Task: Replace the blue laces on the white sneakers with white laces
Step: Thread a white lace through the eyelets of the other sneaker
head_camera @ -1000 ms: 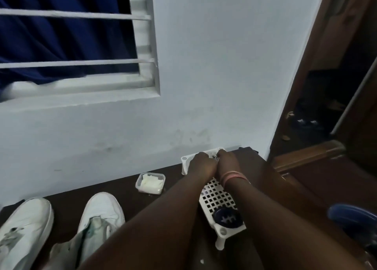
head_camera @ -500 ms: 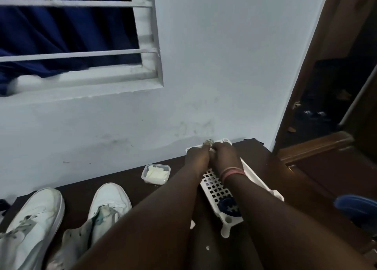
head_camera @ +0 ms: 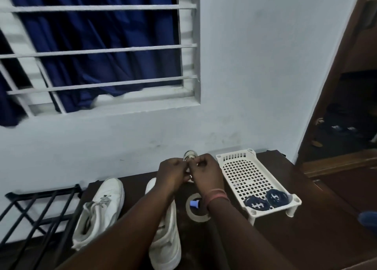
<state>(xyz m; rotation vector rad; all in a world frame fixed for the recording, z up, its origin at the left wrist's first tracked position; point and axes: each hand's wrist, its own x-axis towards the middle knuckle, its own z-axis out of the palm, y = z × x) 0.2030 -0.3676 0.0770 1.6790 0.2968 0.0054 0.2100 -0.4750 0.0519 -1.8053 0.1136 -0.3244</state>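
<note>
Both hands are up near the back edge of the surface, left hand [head_camera: 173,172] and right hand [head_camera: 206,171] pinching a coiled white lace bundle [head_camera: 190,156] between their fingertips. The two white sneakers [head_camera: 102,210] lie toes to the wall, nearer the left hand, so I'd guess lacing starts there.

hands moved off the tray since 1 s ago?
Yes. Both hands are now left of the tray, above the table, holding a white lace bundle.

Our hands, the left hand [head_camera: 172,172] and right hand [head_camera: 206,171], have lifted off the white basket [head_camera: 240,173] toward 9 o'clock, now pinching a white lace bundle [head_camera: 190,156] above the sneaker [head_camera: 165,235].
</note>
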